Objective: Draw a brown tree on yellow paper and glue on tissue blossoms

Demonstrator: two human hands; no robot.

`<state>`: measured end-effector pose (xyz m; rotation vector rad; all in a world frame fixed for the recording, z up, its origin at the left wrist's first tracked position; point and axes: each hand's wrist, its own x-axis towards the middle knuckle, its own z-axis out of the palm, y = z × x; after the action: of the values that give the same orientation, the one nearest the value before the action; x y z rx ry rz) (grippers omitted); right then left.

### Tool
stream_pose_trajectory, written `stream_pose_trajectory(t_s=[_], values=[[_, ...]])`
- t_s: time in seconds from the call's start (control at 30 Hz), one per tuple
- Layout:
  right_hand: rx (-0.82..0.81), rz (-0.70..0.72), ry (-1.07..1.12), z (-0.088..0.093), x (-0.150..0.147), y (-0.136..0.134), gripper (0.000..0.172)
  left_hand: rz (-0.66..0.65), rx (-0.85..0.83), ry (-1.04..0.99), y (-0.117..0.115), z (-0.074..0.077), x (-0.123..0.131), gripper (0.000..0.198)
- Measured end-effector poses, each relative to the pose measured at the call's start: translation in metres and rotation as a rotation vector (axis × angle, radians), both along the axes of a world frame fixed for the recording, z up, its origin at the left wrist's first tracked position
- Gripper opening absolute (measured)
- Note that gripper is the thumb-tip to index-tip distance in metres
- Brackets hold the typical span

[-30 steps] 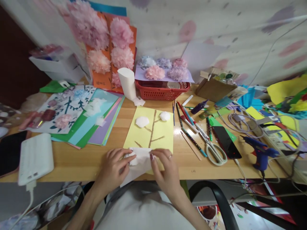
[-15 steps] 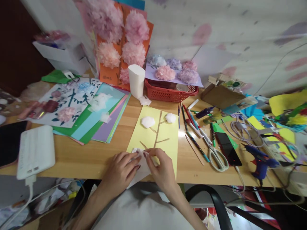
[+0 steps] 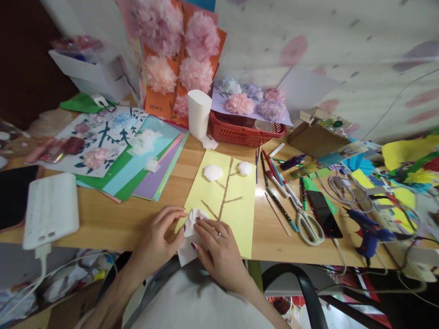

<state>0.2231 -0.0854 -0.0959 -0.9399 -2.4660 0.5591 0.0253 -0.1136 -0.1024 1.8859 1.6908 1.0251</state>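
Note:
A crumpled white piece of tissue (image 3: pixel 186 249) lies over the lower left of a yellow sheet of paper (image 3: pixel 240 228), at the table's front edge. My left hand (image 3: pixel 157 240) pinches the left edge of the tissue between thumb and forefinger. On top of the tissue, my right hand (image 3: pixel 221 251) lies with fingers stretched out and thumb apart, pressing it down. A brown branching stem (image 3: pixel 225 192) is drawn on the yellow sheet. Two white tissue puffs, a left one (image 3: pixel 213 172) and a right one (image 3: pixel 244 168), sit near its upper branches.
Scissors (image 3: pixel 309 228), pens, a phone (image 3: pixel 324 214) and a blue glue gun (image 3: pixel 368 233) lie to the right. Coloured paper (image 3: pixel 116 185) and a white power bank (image 3: pixel 51 210) are at left. Behind stand a tissue roll (image 3: pixel 199 114) and a red basket (image 3: pixel 247 132).
My right hand has gone from pinching the tissue to lying flat on it. My left hand has moved left to the tissue's edge, and the tissue has shifted slightly left.

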Motion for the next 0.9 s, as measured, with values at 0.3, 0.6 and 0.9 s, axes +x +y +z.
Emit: stream_pose_trajectory(t_s=[0.3, 0.6, 0.9], values=[[-0.083, 0.132, 0.032, 0.005, 0.005, 0.015, 0.046, 0.198, -0.071, 0.195, -0.015, 0.001, 0.005, 0.008], [-0.046, 0.135, -0.054, 0.005, 0.007, 0.010, 0.055, 0.121, -0.025, 0.022, 0.007, 0.014, 0.021, 0.011], [-0.168, 0.100, 0.132, 0.009, 0.015, 0.022, 0.036, -0.146, 0.129, 0.212, -0.005, 0.004, 0.018, 0.027]])
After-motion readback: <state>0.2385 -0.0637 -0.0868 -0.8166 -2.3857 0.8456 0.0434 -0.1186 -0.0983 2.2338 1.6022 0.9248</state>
